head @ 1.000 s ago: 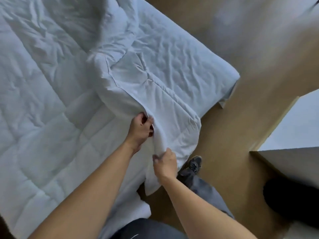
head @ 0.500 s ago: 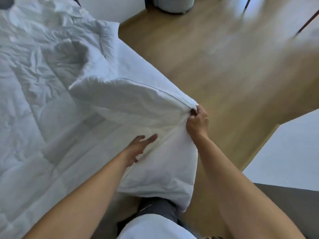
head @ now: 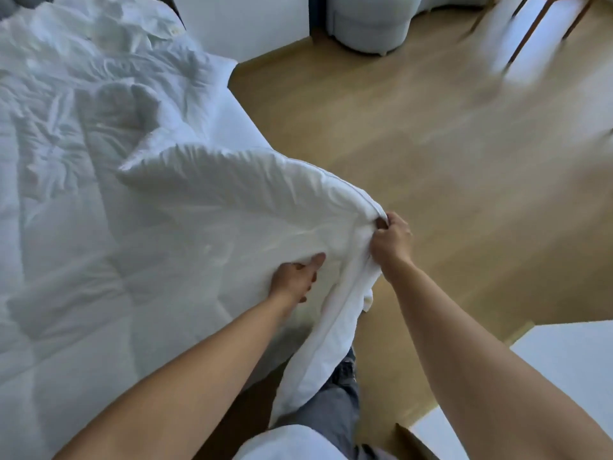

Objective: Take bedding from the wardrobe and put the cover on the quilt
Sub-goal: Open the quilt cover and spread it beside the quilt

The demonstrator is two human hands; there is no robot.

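Observation:
A white quilt [head: 83, 254] lies spread over the bed on the left. Its near corner [head: 252, 200] is lifted off the bed and puffed up, with a thin piped seam along the edge. My right hand [head: 391, 242] grips that corner at the seam, held out over the floor. My left hand [head: 297, 277] is under the lifted fold, fingers straight and pressed into the white fabric. White cloth hangs down from the corner to my legs. I cannot tell the cover from the quilt here.
Wooden floor [head: 447, 144] fills the right side. A pale round pouf [head: 368, 21] and chair legs [head: 527, 31] stand at the back. A white furniture surface [head: 570, 363] sits at the lower right. The bed's far side meets a white wall.
My right hand has carried the gripped corner further right and up, out over the floor. My left hand has stayed flat under the fold. The view has tilted up toward the room.

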